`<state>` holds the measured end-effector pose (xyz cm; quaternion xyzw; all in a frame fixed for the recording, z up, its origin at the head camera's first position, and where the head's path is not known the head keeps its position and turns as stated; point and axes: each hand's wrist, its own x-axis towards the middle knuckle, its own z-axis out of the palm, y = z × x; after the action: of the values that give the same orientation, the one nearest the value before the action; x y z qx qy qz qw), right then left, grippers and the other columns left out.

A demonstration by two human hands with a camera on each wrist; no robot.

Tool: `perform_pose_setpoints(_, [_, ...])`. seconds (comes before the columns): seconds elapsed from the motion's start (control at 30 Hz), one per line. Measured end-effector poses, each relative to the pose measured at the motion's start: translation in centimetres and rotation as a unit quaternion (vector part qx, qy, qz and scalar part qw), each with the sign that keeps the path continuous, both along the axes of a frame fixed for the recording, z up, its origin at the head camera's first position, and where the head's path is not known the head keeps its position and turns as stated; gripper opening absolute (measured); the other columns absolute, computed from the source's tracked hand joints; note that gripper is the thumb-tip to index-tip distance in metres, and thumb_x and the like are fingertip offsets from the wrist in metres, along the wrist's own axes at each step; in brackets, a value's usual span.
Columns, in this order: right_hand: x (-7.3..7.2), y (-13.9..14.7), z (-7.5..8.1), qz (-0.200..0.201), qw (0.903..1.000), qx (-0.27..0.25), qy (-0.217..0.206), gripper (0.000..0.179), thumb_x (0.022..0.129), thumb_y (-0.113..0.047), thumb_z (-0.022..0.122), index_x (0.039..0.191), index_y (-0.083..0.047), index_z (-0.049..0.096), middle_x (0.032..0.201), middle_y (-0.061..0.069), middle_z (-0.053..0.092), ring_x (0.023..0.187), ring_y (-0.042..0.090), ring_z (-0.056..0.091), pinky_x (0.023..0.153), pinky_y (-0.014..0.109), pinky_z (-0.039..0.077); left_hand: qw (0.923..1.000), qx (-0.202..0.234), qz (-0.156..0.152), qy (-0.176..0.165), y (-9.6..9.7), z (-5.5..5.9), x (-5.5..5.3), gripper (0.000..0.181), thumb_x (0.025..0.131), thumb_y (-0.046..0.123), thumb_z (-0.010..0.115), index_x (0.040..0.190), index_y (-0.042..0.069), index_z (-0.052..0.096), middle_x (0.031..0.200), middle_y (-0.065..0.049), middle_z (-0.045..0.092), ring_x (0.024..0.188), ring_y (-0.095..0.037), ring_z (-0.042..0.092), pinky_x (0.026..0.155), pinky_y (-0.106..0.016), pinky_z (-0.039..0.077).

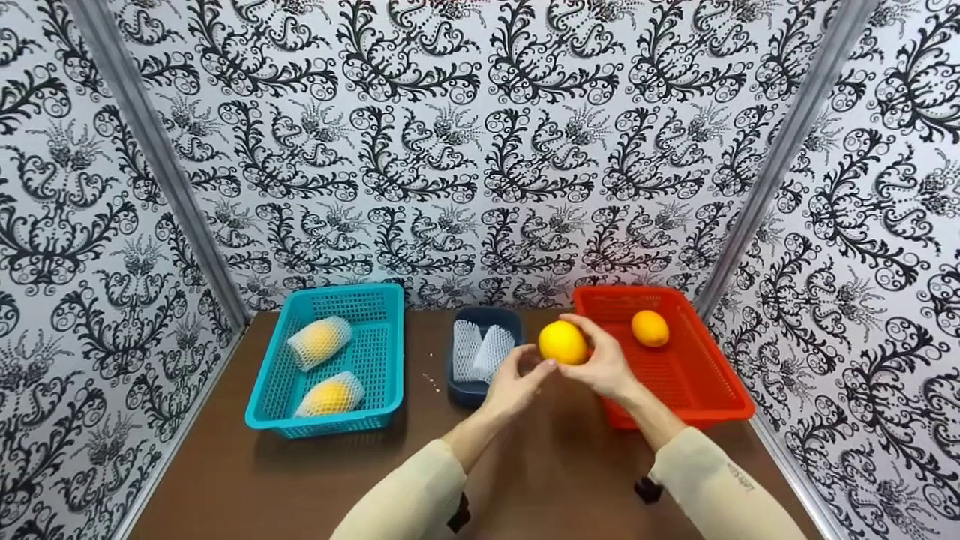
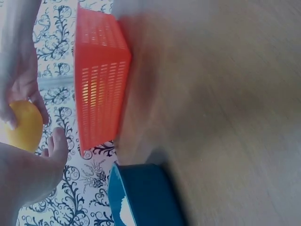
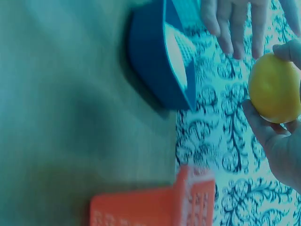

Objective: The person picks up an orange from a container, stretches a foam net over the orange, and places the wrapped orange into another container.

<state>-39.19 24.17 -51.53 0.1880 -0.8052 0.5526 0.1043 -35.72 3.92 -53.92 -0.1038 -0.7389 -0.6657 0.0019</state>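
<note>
My right hand (image 1: pixel 602 361) holds a round yellow fruit (image 1: pixel 562 343) between thumb and fingers, raised above the table. In the right wrist view, the thumb lies on one side of the fruit and the fingers on the other. My left hand (image 1: pixel 516 385) is close beside it; in the right wrist view its fingers (image 3: pixel 238 28) are extended and apart from the fruit. Below and left of the hands, a small dark blue basket (image 1: pixel 466 394) contains white foam net sleeves (image 1: pixel 493 352). Another yellow-orange fruit (image 1: pixel 650 328) lies uncovered in the red basket (image 1: pixel 697 375) on the right.
A turquoise basket (image 1: pixel 382 345) at the left holds two fruits in white foam nets, one farther back (image 1: pixel 320 342) and one nearer (image 1: pixel 330 396). Small pale bits (image 1: pixel 431 381) lie on the brown table (image 1: pixel 300 480). Patterned walls (image 1: pixel 480 150) enclose the back and sides.
</note>
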Motion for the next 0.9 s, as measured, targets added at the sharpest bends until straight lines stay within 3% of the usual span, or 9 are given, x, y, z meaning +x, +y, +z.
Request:
perform_pose_setpoints(0.13, [1.0,-1.8,-1.0,0.039,0.9988,-0.021,0.019,0.085,0.074,0.012,0.089,0.154,0.000,0.062,0.149,0.027,0.070,0.125,0.029,0.071,0.104,0.020,0.057,0.9997,0.017,0.002,-0.015,-1.2,-0.2,0.3,0.066,0.101,0.038,0.079,0.151,0.001,0.061,0.140,-0.021,0.072,0.107,-0.025,0.075,0.090,-0.036,0.065])
perform_pose_setpoints(0.3, [2.0,-3.6,-2.2,0.074,0.9951,-0.046,0.047,0.085,0.075,0.012,0.088,0.154,0.005,0.060,0.150,0.031,0.067,0.125,0.017,0.072,0.106,0.018,0.057,0.9996,0.022,0.007,0.016,-2.5,-0.6,0.7,0.059,0.099,0.034,0.081,0.145,-0.001,0.067,0.134,-0.021,0.075,0.110,-0.027,0.072,0.089,-0.029,0.060])
perform_pose_setpoints(0.43, [2.6,-4.6,-2.9,0.099,0.9921,-0.061,0.045,0.087,0.077,0.009,0.091,0.157,0.006,0.055,0.153,0.034,0.063,0.125,0.010,0.070,0.102,0.019,0.060,0.9988,0.040,0.004,0.030,-3.5,-1.0,1.0,0.063,0.099,0.027,0.082,0.150,-0.004,0.063,0.137,-0.025,0.075,0.111,-0.026,0.075,0.089,-0.022,0.061])
perform_pose_setpoints(0.6, [3.1,-5.2,-3.2,0.124,0.9900,-0.063,0.023,0.088,0.083,0.003,0.092,0.161,0.005,0.052,0.157,0.034,0.061,0.126,0.018,0.074,0.102,0.025,0.064,0.9981,0.044,-0.008,0.043,-5.0,-1.7,1.4,0.068,0.099,0.024,0.084,0.155,-0.006,0.058,0.143,-0.028,0.071,0.118,-0.029,0.077,0.094,-0.021,0.062])
perform_pose_setpoints(0.77, [3.5,-5.5,-3.9,0.127,0.9912,-0.036,-0.013,0.086,0.086,-0.003,0.094,0.161,0.005,0.052,0.153,0.033,0.065,0.124,0.034,0.078,0.102,0.026,0.064,0.9982,0.020,-0.016,0.055,-6.6,-2.4,2.0,0.071,0.095,0.020,0.086,0.155,-0.005,0.059,0.142,-0.029,0.071,0.116,-0.032,0.077,0.098,-0.030,0.063])
perform_pose_setpoints(0.9, [3.8,-5.9,-5.0,0.133,0.9900,-0.022,-0.040,0.087,0.086,-0.001,0.092,0.162,0.006,0.051,0.153,0.033,0.065,0.124,0.038,0.077,0.101,0.028,0.065,0.9976,-0.004,-0.029,0.063,-7.5,-3.0,2.7,0.072,0.092,0.017,0.088,0.154,-0.004,0.059,0.141,-0.027,0.073,0.117,-0.032,0.075,0.104,-0.040,0.063])
